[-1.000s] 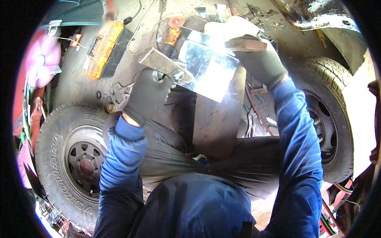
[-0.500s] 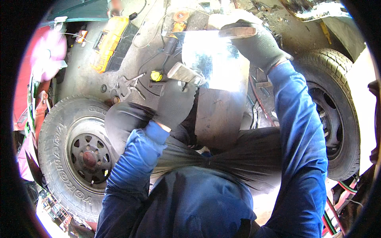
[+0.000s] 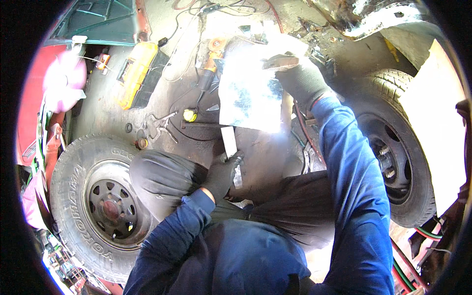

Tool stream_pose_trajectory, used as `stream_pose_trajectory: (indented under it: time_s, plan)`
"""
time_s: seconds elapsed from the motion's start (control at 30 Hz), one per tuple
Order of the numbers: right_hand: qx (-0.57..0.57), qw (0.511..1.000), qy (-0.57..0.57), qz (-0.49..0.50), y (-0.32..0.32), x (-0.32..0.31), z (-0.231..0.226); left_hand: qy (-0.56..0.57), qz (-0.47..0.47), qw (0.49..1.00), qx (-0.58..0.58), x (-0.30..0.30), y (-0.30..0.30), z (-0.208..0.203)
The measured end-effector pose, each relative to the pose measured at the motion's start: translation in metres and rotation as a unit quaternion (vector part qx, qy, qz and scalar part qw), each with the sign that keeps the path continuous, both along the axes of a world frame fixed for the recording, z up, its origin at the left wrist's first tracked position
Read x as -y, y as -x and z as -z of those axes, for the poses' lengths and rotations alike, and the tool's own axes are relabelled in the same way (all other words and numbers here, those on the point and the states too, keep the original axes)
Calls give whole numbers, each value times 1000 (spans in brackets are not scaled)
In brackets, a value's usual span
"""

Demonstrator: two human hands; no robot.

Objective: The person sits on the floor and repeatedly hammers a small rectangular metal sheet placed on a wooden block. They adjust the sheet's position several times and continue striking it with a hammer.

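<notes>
Left hand (image 3: 221, 177), low over the lap: gloved, fingers curled round a flat pale bar (image 3: 229, 140), bar's upper end close to the sheet's lower edge. Dull brown board (image 3: 263, 157) between the legs. Shiny metal sheet (image 3: 250, 101) over its far end, glare on it. Right hand (image 3: 306, 81), gloved, gripping a flat brown piece (image 3: 283, 62) at the sheet's far right corner. Grinder (image 3: 207, 78) on the floor, left of the sheet; yellow-and-black case (image 3: 135, 73) farther left.

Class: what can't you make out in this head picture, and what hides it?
Head view:
- Pale bar: gripped part hidden by the left hand.
- Shiny sheet: partly washed out by glare.
- Pink fan: blades blurred.
- Tyre at right: partly covered by the pale panel.
- Red panel: cut off at left edge.
</notes>
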State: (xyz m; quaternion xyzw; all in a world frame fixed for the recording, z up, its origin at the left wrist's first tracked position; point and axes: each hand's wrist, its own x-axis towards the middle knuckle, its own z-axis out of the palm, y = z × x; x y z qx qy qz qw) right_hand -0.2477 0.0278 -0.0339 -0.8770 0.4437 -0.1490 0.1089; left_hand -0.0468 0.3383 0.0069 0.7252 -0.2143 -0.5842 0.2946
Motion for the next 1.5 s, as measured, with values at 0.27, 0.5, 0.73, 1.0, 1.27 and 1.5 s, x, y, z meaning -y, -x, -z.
stream_pose_trajectory:
  time_s: [0.27, 0.5, 0.73, 1.0, 1.27, 1.5]
  plan:
    - [-16, 991, 127, -30, 28, 30, -30, 58, 46, 995, 72, 82, -33, 13]
    - [150, 981, -68, 105, 39, 58, -33, 84, 52, 995, -20, 122, -44, 17]
    - [184, 968, -173, -1, 47, 87, -29, 86, 77, 984, -133, 131, -67, 30]
    - [78, 993, -79, 42, 41, 74, -18, 57, -62, 968, -235, 160, -91, 32]
    - [155, 984, -26, 81, 14, 14, -34, 106, 320, 941, -2, 238, -174, 3]
    - [192, 973, -52, 114, -6, 16, -41, 87, 381, 885, 254, 230, -171, -41]
